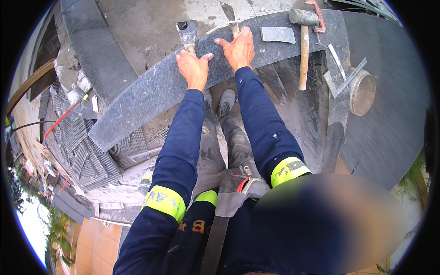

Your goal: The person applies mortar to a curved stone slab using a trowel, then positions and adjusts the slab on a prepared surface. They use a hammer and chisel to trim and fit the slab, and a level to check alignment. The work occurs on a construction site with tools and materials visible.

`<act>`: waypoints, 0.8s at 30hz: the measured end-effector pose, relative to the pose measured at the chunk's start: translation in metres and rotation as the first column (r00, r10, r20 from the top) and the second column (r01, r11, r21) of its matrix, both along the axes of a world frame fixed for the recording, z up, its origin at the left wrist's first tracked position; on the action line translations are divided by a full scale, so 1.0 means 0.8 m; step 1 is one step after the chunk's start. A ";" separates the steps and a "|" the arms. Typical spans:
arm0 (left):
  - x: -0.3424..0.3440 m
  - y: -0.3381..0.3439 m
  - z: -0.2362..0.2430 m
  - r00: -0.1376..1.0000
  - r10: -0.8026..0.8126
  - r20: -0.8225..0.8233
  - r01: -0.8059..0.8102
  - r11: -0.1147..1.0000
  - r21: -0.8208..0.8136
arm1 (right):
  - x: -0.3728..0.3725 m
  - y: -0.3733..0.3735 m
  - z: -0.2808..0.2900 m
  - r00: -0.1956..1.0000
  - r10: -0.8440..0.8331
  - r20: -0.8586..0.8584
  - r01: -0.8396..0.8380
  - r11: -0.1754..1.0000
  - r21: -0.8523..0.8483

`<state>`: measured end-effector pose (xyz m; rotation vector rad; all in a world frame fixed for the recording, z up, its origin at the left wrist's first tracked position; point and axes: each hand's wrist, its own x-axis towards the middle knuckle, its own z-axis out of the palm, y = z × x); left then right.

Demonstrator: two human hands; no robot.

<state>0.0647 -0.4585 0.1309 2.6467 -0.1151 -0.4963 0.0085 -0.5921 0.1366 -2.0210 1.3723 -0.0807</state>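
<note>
A long curved grey stone slab (133, 107) lies in front of me. My left hand (193, 69) is closed around the handle of a wide-bladed scraper (187, 33), thumb stretched out, at the slab's far edge. The blade points away from me and carries a dark dab. Further right, my right hand (239, 49) grips a narrow-bladed putty knife (228, 13), its blade also pointing away. Both hands rest on or just above the slab; contact under the fingers is hidden. A small grey stone offcut (278, 35) lies on the slab right of my right hand.
At right are a mallet (304, 55), a red clamp (321, 20), a metal square (341, 83), a round tub (363, 92) and a large dark slab (389, 96). At left lie another slab (96, 50), stacked mesh grates (87, 153) and a red cord (59, 120). My shoes (226, 101) stand behind the curved slab.
</note>
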 end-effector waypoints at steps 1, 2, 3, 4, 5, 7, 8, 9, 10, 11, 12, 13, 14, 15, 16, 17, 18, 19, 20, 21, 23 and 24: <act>0.000 -0.002 0.001 1.000 0.000 -0.006 0.000 1.000 -0.005 | 0.000 -0.002 0.001 1.000 -0.006 -0.002 0.006 1.000 -0.002; 0.000 -0.002 0.004 1.000 -0.003 -0.013 0.003 1.000 -0.007 | -0.001 -0.001 0.002 1.000 -0.014 -0.004 0.014 1.000 -0.002; 0.000 -0.002 0.006 1.000 -0.006 -0.019 0.005 1.000 -0.009 | -0.001 -0.002 0.003 1.000 -0.012 -0.015 0.012 1.000 0.006; -0.001 0.000 0.006 1.000 -0.010 -0.013 0.010 1.000 -0.006 | -0.001 -0.002 0.004 1.000 -0.010 -0.026 0.011 1.000 0.013; -0.001 0.000 0.005 1.000 -0.014 -0.004 0.014 1.000 -0.008 | 0.000 -0.004 0.007 0.999 -0.008 -0.033 0.009 1.000 0.016; -0.003 0.001 0.004 1.000 -0.024 0.017 0.024 1.000 -0.018 | 0.000 -0.003 0.006 1.000 -0.003 -0.028 0.004 1.000 0.021; -0.003 0.003 0.002 0.999 -0.031 0.029 0.032 0.999 -0.025 | -0.002 -0.001 0.004 1.000 -0.003 -0.024 0.003 1.000 0.024; -0.004 0.004 0.000 0.998 -0.039 0.040 0.040 0.999 -0.033 | -0.003 0.000 0.000 1.000 0.002 -0.004 -0.002 1.000 0.004; -0.001 0.004 -0.003 0.997 -0.054 0.053 0.056 0.998 -0.032 | -0.004 0.000 -0.005 1.000 0.006 0.016 -0.006 1.000 -0.017; 0.001 0.004 -0.005 0.996 -0.067 0.064 0.069 0.997 -0.026 | -0.007 0.001 -0.007 0.999 0.014 0.035 -0.013 0.999 -0.035; 0.001 0.005 -0.007 0.994 -0.081 0.074 0.083 0.996 -0.020 | -0.012 0.002 -0.008 0.997 0.050 0.059 -0.045 0.995 -0.092; -0.001 0.005 -0.009 0.995 -0.078 0.066 0.079 0.997 -0.018 | -0.020 -0.004 -0.010 0.996 0.030 0.085 -0.027 0.999 -0.034; -0.001 0.001 -0.005 0.995 -0.080 0.053 0.081 0.997 -0.016 | -0.034 -0.017 -0.019 0.994 0.003 0.105 -0.006 1.000 0.025; 0.000 0.003 -0.006 0.996 -0.073 0.045 0.074 0.997 -0.009 | -0.044 -0.022 -0.016 0.991 -0.017 0.129 0.005 0.996 0.088; 0.005 0.007 -0.015 0.995 -0.081 0.058 0.082 0.996 -0.016 | -0.060 -0.021 -0.011 0.983 -0.070 0.172 0.058 0.996 0.074; 0.003 0.009 -0.017 0.993 -0.083 0.079 0.085 0.996 -0.023 | -0.083 -0.020 -0.017 0.979 -0.078 0.187 0.083 0.996 -0.018; 0.002 0.008 -0.018 0.991 -0.080 0.103 0.083 0.996 -0.031 | -0.103 -0.013 -0.012 0.968 -0.160 0.191 0.157 0.987 0.030; 0.002 0.008 -0.019 0.989 -0.076 0.127 0.082 0.996 -0.039 | -0.124 0.001 -0.007 0.951 -0.241 0.191 0.230 0.970 0.078; 0.003 0.010 -0.024 0.989 -0.081 0.126 0.085 0.996 -0.032 | -0.142 0.017 -0.003 0.939 -0.297 0.175 0.280 0.953 0.117; 0.002 0.009 -0.023 0.990 -0.090 0.107 0.092 0.995 -0.021 | -0.158 0.037 -0.006 0.921 -0.356 0.157 0.333 0.930 0.155; 0.002 0.007 -0.020 0.992 -0.104 0.072 0.104 0.995 0.001 | -0.178 0.079 -0.017 0.874 -0.456 0.167 0.409 0.877 0.253; 0.003 0.008 -0.025 0.991 -0.113 0.069 0.113 0.994 0.000 | -0.177 0.096 -0.019 0.850 -0.481 0.213 0.412 0.861 0.299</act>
